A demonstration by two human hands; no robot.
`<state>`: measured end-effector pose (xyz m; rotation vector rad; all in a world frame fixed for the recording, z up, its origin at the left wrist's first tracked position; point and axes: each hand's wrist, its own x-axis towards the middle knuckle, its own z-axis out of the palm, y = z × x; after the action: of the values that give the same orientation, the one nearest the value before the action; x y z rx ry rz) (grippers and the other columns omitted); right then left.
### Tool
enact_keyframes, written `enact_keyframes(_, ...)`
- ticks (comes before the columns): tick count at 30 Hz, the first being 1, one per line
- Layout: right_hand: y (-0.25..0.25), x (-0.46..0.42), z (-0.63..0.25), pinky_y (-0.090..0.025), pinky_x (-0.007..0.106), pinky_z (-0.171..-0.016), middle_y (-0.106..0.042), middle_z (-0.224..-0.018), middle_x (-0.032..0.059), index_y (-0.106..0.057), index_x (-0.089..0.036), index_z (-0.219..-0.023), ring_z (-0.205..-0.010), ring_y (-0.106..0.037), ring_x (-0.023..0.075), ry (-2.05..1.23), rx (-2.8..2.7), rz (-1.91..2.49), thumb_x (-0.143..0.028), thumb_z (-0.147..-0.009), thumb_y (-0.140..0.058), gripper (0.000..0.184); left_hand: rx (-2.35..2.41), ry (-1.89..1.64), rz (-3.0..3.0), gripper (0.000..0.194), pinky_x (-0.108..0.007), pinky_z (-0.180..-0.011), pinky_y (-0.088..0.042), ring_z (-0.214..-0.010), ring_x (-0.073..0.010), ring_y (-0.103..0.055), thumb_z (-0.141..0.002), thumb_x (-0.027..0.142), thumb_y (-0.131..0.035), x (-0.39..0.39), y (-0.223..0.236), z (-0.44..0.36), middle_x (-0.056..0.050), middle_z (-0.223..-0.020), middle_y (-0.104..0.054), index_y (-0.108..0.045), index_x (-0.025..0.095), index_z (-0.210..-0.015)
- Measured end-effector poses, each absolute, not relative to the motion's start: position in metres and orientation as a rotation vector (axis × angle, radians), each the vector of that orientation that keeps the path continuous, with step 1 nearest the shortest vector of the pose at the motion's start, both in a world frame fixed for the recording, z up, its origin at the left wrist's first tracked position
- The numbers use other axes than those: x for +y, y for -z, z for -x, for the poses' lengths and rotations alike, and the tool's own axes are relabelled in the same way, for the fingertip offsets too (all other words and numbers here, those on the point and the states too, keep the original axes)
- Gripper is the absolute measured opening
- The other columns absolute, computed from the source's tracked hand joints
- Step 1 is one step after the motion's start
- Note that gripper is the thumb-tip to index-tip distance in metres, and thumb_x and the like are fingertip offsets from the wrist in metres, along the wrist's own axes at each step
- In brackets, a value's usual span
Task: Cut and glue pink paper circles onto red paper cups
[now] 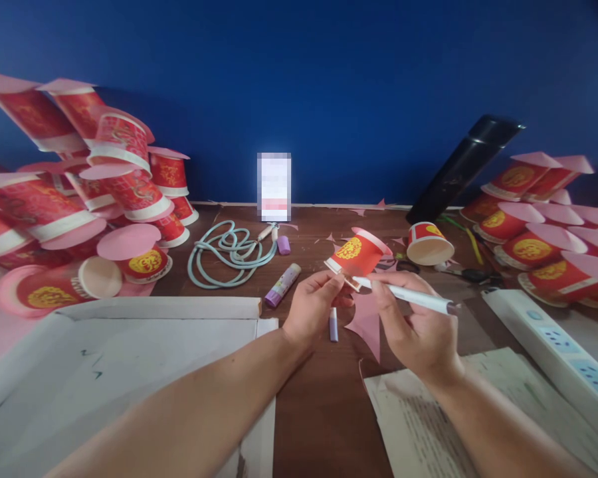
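Observation:
My left hand (319,305) is closed, its fingertips pinching the white rim of a red paper cup (359,252). That cup carries a round gold emblem, and a pink paper disc covers its upper end. In my right hand (418,325) is a white pen (413,297), its tip end pointing left, close to the cup's rim. Fingers partly hide where the two meet. Under my hands lie a pink paper scrap (366,322) and a small purple-and-white piece (333,325). A glue stick (282,285) rests left of them, its purple cap (284,245) standing off behind it.
Red cups with pink discs are stacked at left (124,139) and right (533,249). A lone cup (430,244) lies near a leaning black bottle (466,169). Also around: a lit phone (274,186), coiled cable (199,259), white box lid (154,372), power strip (553,338), scissors (471,273).

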<state>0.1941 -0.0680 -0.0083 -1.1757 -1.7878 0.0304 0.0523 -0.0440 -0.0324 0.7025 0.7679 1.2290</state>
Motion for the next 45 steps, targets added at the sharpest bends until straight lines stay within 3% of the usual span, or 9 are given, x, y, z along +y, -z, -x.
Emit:
enact_keyframes(17,0.0083,-0.0662,-0.1953,-0.052,0.031,-0.073,-0.070,-0.088,0.0058,-0.065,-0.018,-0.095,-0.081,-0.067,0.0186,0.036,-1.750,1.216,-0.024,-0.087,-0.059,0.011,0.782,-1.209,-0.715,0.018,-0.023,-0.062,-0.049,-0.066,-0.0118,-0.058,-0.076,0.032,-0.067,-0.0442,0.0316,-0.0521,-0.005,-0.073,-0.065,-0.069,0.014,-0.072)
enact_keyframes(45,0.0067,-0.0673,-0.1932,-0.051,0.030,-0.069,-0.070,-0.082,0.0041,-0.065,-0.019,-0.090,-0.075,-0.066,0.0176,0.001,-1.800,1.228,-0.025,-0.088,-0.056,0.011,0.742,-1.223,-0.561,0.023,-0.024,-0.063,-0.050,-0.067,-0.0126,-0.061,-0.065,0.034,-0.075,-0.0431,0.0298,-0.0500,-0.003,-0.070,-0.064,-0.066,0.014,-0.069)
